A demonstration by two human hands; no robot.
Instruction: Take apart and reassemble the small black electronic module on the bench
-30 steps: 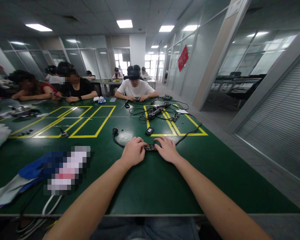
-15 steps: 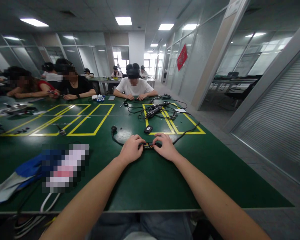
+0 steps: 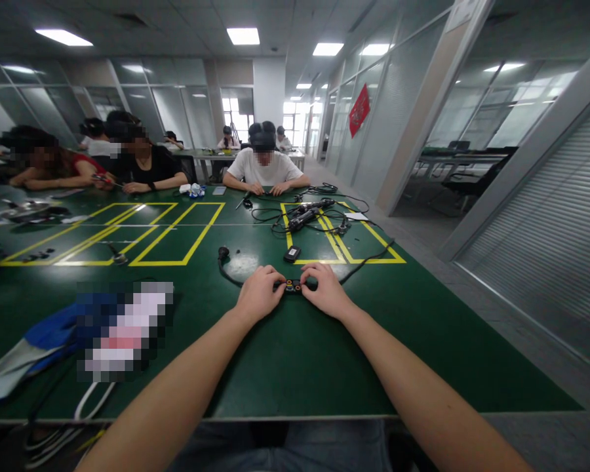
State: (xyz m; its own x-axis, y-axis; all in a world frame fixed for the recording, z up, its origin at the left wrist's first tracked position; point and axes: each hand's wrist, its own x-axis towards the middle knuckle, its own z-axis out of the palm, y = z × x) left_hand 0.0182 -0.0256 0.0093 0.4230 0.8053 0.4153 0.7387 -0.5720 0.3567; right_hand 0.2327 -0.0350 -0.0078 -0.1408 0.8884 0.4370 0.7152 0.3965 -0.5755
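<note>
On the green table in front of me lies a small open black inline cable box (image 3: 293, 286), with yellow and orange-ringed parts showing inside. My left hand (image 3: 261, 293) grips its left end between thumb and fingers. At the right end, my right hand (image 3: 326, 291) pinches it with thumb and forefinger. A black cable leaves from both sides; a round black plug (image 3: 223, 253) ends the left stretch, and the cable (image 3: 366, 262) on the right curves away toward the table edge. Just beyond my hands rests a black cover-like piece (image 3: 292, 254) with a pale label.
Tangled black cables and dark stick-shaped parts (image 3: 309, 214) lie farther back across yellow tape outlines (image 3: 206, 233). At the left are a blue and grey cloth (image 3: 49, 337) and a blurred pink-white item (image 3: 130, 328). A person in white (image 3: 264, 169) works opposite; others sit at left.
My hands stay at the two ends of the box, with only a slight shift. The view has tilted very slightly; the objects on the table have not moved.
</note>
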